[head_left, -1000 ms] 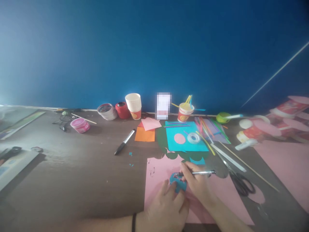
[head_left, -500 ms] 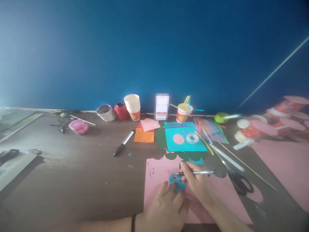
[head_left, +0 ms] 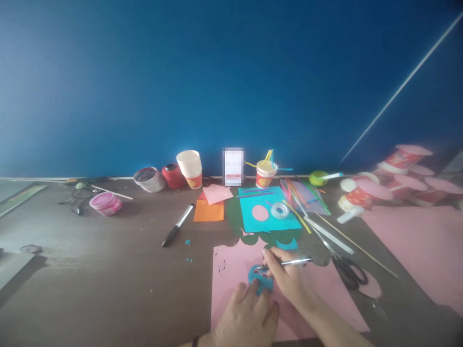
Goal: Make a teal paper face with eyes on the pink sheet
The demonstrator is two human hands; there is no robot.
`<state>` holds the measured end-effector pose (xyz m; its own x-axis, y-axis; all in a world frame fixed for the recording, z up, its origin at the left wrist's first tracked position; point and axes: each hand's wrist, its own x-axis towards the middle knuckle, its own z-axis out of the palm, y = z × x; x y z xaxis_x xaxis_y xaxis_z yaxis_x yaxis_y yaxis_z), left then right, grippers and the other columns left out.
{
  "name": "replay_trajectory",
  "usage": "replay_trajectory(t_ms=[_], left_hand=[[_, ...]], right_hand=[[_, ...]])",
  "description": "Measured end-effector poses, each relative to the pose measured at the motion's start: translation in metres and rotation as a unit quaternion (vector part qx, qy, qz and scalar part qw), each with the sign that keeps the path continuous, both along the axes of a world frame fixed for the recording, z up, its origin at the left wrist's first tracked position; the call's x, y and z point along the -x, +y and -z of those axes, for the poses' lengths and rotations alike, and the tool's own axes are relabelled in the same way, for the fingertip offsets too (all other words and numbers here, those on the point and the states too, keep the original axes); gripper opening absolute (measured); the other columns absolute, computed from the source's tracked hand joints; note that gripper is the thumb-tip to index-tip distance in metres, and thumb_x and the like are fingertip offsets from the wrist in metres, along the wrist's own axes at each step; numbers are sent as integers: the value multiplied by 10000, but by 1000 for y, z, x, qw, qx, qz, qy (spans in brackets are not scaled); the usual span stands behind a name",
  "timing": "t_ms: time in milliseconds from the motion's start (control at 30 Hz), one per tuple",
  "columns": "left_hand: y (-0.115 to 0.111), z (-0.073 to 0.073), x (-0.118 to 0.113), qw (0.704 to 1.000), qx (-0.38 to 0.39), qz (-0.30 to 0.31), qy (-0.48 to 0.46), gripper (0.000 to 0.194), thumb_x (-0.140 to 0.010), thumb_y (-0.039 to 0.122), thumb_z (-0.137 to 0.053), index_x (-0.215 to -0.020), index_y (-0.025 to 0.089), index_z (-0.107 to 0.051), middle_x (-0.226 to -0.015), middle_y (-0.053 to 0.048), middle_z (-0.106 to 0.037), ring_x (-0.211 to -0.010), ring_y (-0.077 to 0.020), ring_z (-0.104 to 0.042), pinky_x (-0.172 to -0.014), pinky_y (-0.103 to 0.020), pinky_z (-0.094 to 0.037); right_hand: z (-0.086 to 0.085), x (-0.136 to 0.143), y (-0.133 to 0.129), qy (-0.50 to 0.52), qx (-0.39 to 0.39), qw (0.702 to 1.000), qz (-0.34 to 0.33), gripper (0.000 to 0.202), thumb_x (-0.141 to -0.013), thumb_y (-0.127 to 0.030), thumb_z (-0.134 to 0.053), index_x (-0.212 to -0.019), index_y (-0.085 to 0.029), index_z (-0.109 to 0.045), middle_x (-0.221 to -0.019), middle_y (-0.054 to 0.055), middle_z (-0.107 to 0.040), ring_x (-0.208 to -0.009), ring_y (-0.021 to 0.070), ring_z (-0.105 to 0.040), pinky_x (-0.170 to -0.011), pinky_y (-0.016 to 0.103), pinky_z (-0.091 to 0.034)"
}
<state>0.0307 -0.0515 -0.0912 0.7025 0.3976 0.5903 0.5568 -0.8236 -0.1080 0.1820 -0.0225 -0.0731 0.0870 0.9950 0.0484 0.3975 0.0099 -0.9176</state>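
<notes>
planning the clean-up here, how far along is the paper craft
Looks done: a pink circle cut out, lying on the blue sheet. In hand: the left hand steadies a blue cutout while the right hand holds a pen to it. Probably left: finishing that cutout, since the pen is at it.

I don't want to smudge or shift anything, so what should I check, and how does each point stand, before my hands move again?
1. Blue paper cutout steadied: ok, the left hand has fingertips on its lower part.
2. Pen in hand: ok, the right hand grips it.
3. Pen tip touching the cutout: cannot tell, too small and blurred.
4. Pink paper sheet free of marks: not ok, dark marks show near its upper left.
5. Scissors away from both hands: ok, they lie off to the right.
</notes>
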Motion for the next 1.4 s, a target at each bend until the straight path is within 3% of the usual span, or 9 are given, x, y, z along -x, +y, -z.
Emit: replay_trajectory(t_ms=[300,700,1400], left_hand=[[0,-2,-3,999,-26,-16,-30,91,-814,188,-504,-855,199,-584,-916,-67,-631,-853,-218,-585,-755,-353,-367],[-4,-1,-2,1000,-4,-19,-14,94,-808,200,-536,-881,202,-594,-965,-65,-650,-895,-225,-588,-769,-360,-376],[-5,0,-2,1000,18,-19,-2,103,-812,199,-539,-903,200,-586,-1004,-70,-637,-910,-236,-586,-770,-370,-372]], right_hand=[[4,1,-1,36,10,999,2,327,-866,-406,-452,-625,-186,-477,-567,-20,-511,-510,116,-560,-505,196,-519],[-4,2,0,-53,-4,999,6,366,-878,-396,-420,-597,-183,-518,-456,-29,-494,-475,127,-567,-483,196,-484],[2,-2,0,-91,-48,994,24,357,-883,-369,-421,-584,-193,-508,-429,-42,-463,-442,113,-498,-481,202,-426]])
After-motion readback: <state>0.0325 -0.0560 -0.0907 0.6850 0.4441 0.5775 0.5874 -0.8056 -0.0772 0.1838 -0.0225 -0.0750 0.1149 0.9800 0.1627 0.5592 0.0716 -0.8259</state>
